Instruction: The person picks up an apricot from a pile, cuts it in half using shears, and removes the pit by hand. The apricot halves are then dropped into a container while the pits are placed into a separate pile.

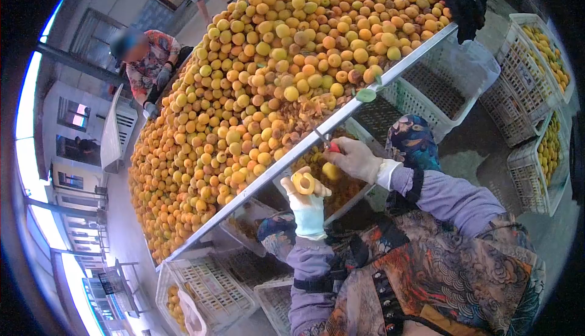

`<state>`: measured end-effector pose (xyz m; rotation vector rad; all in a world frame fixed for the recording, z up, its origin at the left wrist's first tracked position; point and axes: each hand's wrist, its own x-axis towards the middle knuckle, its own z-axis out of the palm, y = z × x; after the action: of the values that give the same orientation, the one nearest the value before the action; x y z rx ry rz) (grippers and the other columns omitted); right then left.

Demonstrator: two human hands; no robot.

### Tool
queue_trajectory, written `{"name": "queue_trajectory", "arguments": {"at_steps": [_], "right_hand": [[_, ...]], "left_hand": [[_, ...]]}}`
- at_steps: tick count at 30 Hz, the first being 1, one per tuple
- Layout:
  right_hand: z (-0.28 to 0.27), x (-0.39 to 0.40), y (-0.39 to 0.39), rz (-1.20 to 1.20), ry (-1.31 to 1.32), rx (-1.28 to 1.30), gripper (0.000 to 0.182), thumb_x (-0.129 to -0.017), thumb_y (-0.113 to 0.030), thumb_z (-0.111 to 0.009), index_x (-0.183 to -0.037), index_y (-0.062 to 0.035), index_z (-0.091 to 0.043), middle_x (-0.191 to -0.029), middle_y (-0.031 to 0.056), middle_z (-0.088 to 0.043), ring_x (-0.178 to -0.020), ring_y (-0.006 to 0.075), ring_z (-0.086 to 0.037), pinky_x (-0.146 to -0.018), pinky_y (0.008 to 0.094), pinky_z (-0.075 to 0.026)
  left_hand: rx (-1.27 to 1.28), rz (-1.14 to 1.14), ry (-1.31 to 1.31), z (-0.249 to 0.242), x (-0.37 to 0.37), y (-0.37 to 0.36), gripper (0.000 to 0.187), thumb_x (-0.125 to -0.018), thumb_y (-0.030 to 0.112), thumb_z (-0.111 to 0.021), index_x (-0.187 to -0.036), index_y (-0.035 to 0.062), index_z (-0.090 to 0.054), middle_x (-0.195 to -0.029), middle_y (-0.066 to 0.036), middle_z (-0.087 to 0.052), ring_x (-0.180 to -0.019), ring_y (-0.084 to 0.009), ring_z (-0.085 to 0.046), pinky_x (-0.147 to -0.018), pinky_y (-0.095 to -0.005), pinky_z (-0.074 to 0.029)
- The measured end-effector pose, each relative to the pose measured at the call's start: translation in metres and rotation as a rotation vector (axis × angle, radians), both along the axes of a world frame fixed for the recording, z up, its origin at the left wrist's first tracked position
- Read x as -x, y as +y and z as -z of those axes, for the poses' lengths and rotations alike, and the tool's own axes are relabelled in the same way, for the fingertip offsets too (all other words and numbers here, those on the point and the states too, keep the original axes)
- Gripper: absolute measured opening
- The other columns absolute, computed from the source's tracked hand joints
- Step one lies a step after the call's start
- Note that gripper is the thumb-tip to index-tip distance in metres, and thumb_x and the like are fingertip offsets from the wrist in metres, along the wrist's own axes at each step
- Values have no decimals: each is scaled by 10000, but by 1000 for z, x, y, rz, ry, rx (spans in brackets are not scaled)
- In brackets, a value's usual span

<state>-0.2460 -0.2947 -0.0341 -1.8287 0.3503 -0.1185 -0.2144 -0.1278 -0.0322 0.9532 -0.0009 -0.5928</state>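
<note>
Across a wide metal-rimmed counter (420, 54) lies a great heap of orange-yellow fruit (244, 101), with another person (161, 56) on its far side and crates (538, 68) off to the right. Just this side of the rim, the left hand (309, 205), gloved in white, has its fingers closed around a cut yellow fruit (297, 181) (its hollowed middle faces up). Near it, the right hand (359, 159), also gloved, has its fingers pinched on a small red-handled tool (333, 146), whose metal tip points toward the heap.
</note>
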Motion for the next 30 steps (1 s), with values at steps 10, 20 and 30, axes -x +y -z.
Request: {"name": "queue_trajectory", "arguments": {"at_steps": [10,20,30], "right_hand": [[-88,8,7,13,-440,-1133,190,-900,-181,-418,-851,-44,-541,-610,22,-457,-493,103,-426,-445,221,-351],[-101,12,-7,-319,-612,-724,334,-909,-307,-485,-701,-54,-550,-527,9,-469,-410,74,-388,-387,213,-285],[-94,18,-15,-495,-202,-1072,344,-870,-303,-568,-625,-76,-484,-539,27,-483,-415,104,-416,-390,242,-321]], "left_hand": [[-71,18,48,-36,26,-14,639,-894,616,-321,-1024,25,-526,-593,-54,-454,-536,-197,-438,-517,-331,-383],[-92,333,128,-47,40,-23,594,-940,542,-275,-903,13,-543,-539,-59,-443,-420,-167,-404,-420,-259,-320],[-343,318,57,-66,61,-37,627,-924,567,-278,-965,-8,-524,-580,-53,-461,-387,-145,-376,-367,-292,-292]]}}
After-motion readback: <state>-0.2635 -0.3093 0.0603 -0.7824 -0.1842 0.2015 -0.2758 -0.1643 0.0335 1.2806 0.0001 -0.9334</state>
